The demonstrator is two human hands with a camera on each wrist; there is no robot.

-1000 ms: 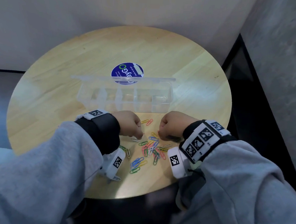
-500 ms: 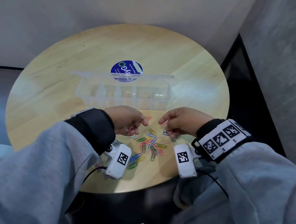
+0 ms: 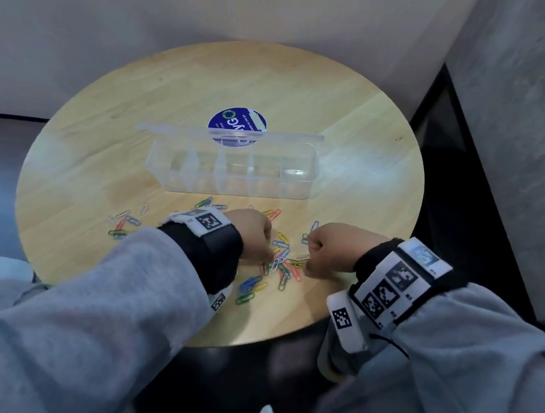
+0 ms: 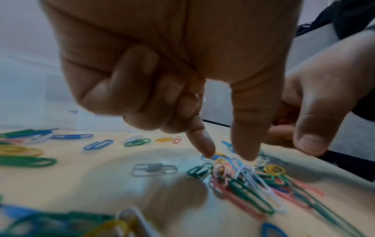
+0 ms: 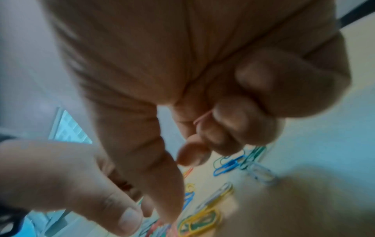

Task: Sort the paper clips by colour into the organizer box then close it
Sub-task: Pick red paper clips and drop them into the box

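Note:
The clear organizer box [image 3: 233, 189] stands mid-table, its lid [image 3: 231, 133] open and tilted back, the compartments looking bare. Coloured paper clips [image 3: 281, 270] lie heaped in front of it. Both hands are fists over this heap. My left hand [image 3: 269, 258] points its thumb and forefinger down onto the clips [image 4: 227, 156], close to a white clip [image 4: 261, 189]. Its other fingers are curled, and a bit of wire [image 4: 196, 96] shows among them. My right hand [image 3: 307, 269] reaches in likewise [image 5: 182, 189], with a pink clip [image 5: 202, 117] tucked in its curled fingers.
More clips [image 3: 123, 226] lie scattered at the left, and a few more [image 3: 208, 203] just before the box. A blue round sticker [image 3: 237, 123] sits behind the lid. The round wooden table [image 3: 74, 160] ends close under my wrists, with dark floor on the right.
Half a second ago both hands were raised a little, each pinching clips. Now they are back down on the heap, thumbs and forefingers among the clips.

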